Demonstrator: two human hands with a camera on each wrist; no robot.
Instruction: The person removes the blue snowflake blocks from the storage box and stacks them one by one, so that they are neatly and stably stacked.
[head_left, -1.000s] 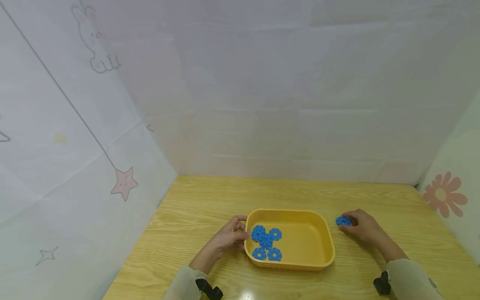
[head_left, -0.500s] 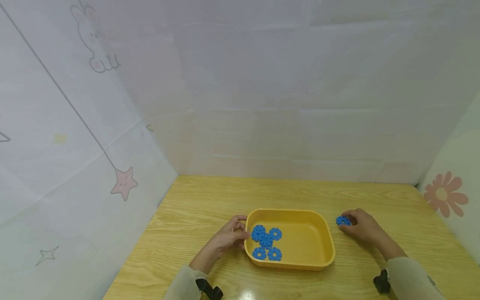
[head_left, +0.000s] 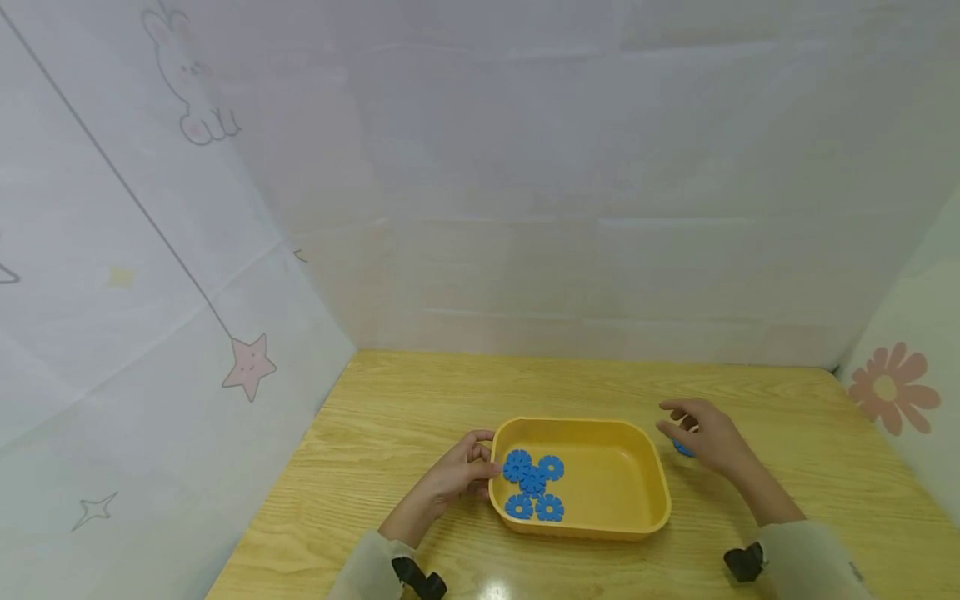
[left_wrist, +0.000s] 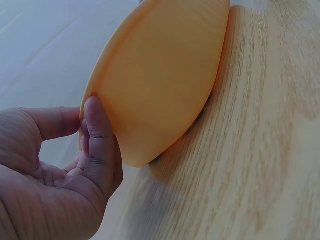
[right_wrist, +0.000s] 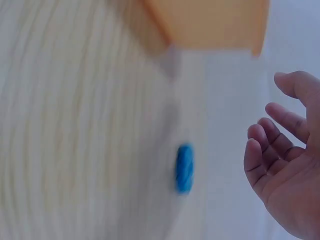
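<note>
A yellow plastic tub [head_left: 615, 492] stands on the wooden table, and my left hand [head_left: 457, 473] pinches its left rim between thumb and fingers. Several blue flower-shaped discs [head_left: 550, 507] lie in the tub's left half, some overlapping. To the right of the tub, my right hand [head_left: 708, 433] hovers with relaxed fingers, holding nothing. Under it a blue piece [head_left: 682, 448] rests on the table, mostly hidden by the hand in the head view. In the right wrist view this blue piece [right_wrist: 184, 168] appears edge-on, apart from the fingers.
The wooden table [head_left: 420, 392] extends around the tub on all sides. Pale printed sheets [head_left: 525, 250] hang behind it and at both sides. Black straps [head_left: 418, 579] with small devices circle the wrists.
My right hand has let go of the blue piece and lifted slightly up and left, its fingers spreading. The piece stays on the table. My left hand and the tub have not moved.
</note>
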